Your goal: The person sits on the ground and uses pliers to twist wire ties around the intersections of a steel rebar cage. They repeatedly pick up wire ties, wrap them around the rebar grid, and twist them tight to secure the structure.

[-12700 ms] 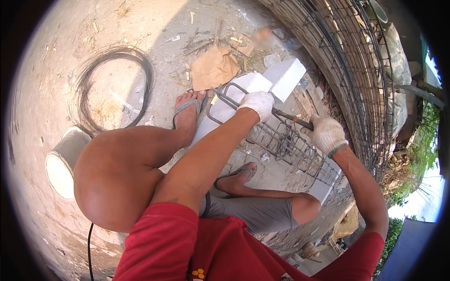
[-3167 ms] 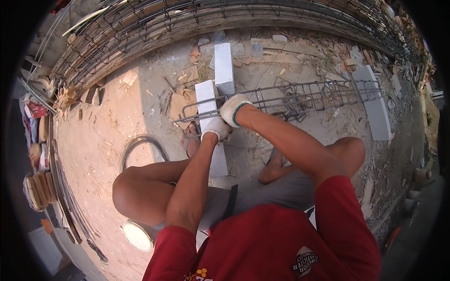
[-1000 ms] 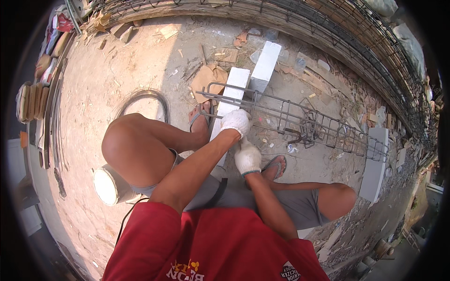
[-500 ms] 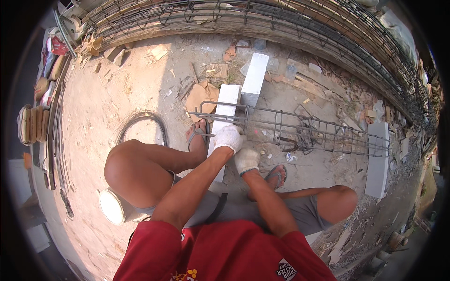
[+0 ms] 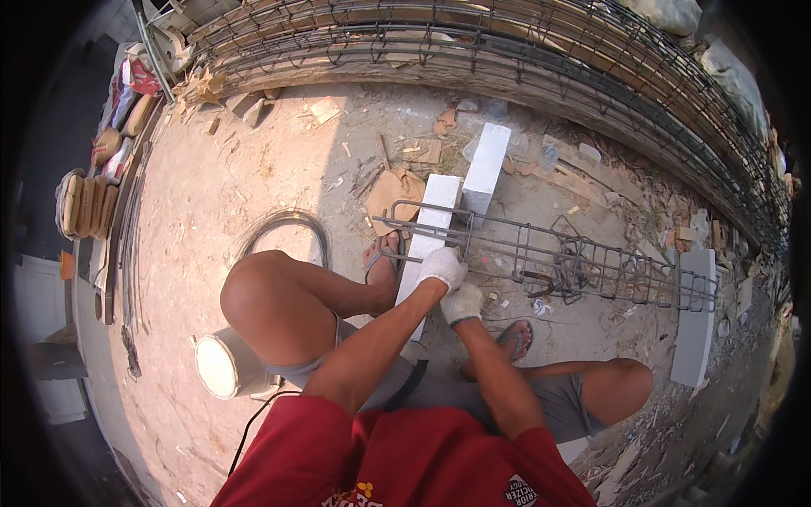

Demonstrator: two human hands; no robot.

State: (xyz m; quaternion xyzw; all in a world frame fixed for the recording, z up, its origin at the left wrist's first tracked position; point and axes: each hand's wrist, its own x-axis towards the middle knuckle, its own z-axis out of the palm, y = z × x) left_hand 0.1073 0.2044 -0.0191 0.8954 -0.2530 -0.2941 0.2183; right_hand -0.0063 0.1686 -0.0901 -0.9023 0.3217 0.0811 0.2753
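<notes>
A steel rebar cage (image 5: 528, 251) lies crosswise before me, its near end resting on a white block (image 5: 438, 209) and its far end on another pale block (image 5: 694, 335). My left hand (image 5: 443, 269), in a white knit glove, is closed at the cage's lower bar beside a square stirrup. Just below it, my gloved right hand (image 5: 462, 303) is closed too, close against the left. Its fingers are turned away, and whatever they hold is hidden. Loose bent stirrups (image 5: 573, 269) and a dark curved tool (image 5: 534, 281) show within the cage's outline.
A further white block (image 5: 487, 169) lies beyond the cage. Left of my feet are a wire coil (image 5: 291, 221) and a pale bucket (image 5: 226, 363). Long rebar cages (image 5: 507, 38) are stacked along the far side. Filled sacks (image 5: 84, 207) stand at the left; scraps litter the ground.
The whole view has shifted, so the scene sits farther right and lower. Both hands stay together at the same corner of the cage, with only a slight change in wrist angle.
</notes>
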